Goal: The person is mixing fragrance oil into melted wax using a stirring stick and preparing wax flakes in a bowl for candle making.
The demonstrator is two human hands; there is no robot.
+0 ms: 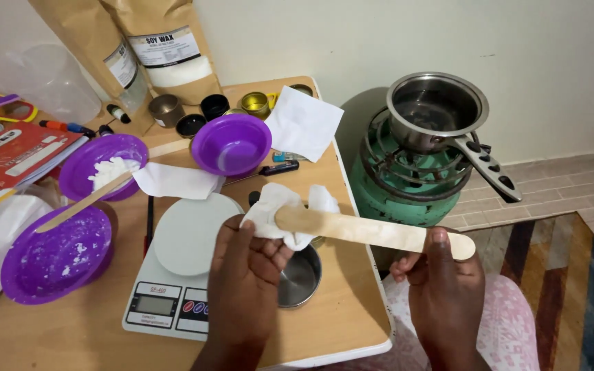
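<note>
**Desk:** What do the hands have hold of?

**Photographer:** The right hand [445,275] pinches one end of a flat wooden stick [372,230], thumb on top, fingers curled underneath. The left hand [245,268] grips a crumpled white tissue [290,206], fingers closed around it, pressing it against the stick's far end.

**Desk:** And around them?

**Photographer:** Just below the left fingers sits a small round metal tin [300,278]; beside that hand's knuckles, a white kitchen scale [180,268]. Beyond the fingertips stand a purple bowl [232,144] and a loose white paper sheet [304,124], all on the wooden table [352,302]. Well left of the hand, two more purple bowls [56,257] hold white flakes. Past the right hand's fingertips, a steel saucepan [438,110] rests on a green gas burner [393,185].
</note>
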